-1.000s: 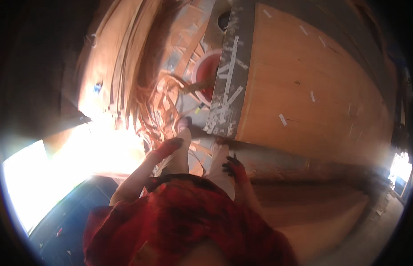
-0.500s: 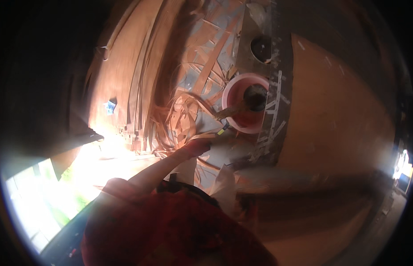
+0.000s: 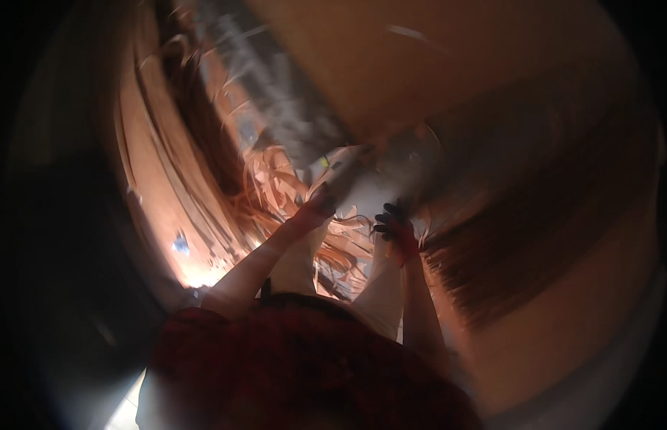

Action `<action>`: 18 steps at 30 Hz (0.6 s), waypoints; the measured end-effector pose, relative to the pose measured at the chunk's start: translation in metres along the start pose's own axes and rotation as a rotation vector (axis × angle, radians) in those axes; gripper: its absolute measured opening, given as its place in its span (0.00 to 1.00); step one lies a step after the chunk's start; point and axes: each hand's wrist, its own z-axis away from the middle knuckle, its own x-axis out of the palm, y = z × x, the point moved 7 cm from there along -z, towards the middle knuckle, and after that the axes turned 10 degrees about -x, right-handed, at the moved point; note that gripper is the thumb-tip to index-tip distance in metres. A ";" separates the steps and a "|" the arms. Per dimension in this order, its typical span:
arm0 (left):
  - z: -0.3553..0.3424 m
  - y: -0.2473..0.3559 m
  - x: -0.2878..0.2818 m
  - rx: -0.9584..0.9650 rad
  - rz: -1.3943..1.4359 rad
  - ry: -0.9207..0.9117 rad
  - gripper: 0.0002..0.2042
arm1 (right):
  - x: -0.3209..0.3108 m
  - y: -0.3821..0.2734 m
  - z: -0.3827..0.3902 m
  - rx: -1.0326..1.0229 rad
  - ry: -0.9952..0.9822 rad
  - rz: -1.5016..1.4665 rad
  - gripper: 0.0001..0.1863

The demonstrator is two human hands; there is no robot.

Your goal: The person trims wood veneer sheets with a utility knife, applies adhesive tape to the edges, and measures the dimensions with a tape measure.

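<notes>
Back in sight since half a second ago is the right hand, while the view has swung round, so that the board now spans the top rather than the right side. Its grey edge, marked with pale streaks, runs slantwise down to the middle and is smeared by motion.

Dark fingers spread apart, the right hand hangs beside the right trouser leg with nothing visible in its grasp; whether it touches the cloth is unclear. The left hand reaches forward beyond the left leg, its fingers in shadow and blurred; I cannot tell whether it grips anything. A small yellow piece shows just beyond its fingertips, and whether the two touch cannot be made out.

Thin wood strips lie tangled on the floor just left of the left hand, and more of them lie between the two forearms. Farther left stands a long stack of wood sheets with ragged edges, a blue scrap near its lower end. To the right, a dark brown pile is blurred. The red shirt fills the bottom.
</notes>
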 end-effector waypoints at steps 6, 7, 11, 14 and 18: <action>-0.109 0.066 0.062 0.031 -0.104 0.133 0.23 | -0.076 0.036 0.008 -0.010 0.152 -0.126 0.26; -0.128 0.053 0.055 0.050 -0.113 0.351 0.24 | -0.084 0.041 0.007 0.005 0.156 -0.154 0.26; -0.179 0.074 0.060 -0.115 0.481 0.513 0.40 | -0.154 0.066 -0.010 -0.054 0.274 -0.207 0.27; -0.220 0.062 0.056 -0.003 0.476 0.561 0.34 | -0.177 0.086 -0.036 -0.031 0.295 -0.252 0.25; -0.269 0.039 0.059 0.148 0.573 0.381 0.28 | -0.176 0.115 -0.090 -0.098 0.261 -0.411 0.24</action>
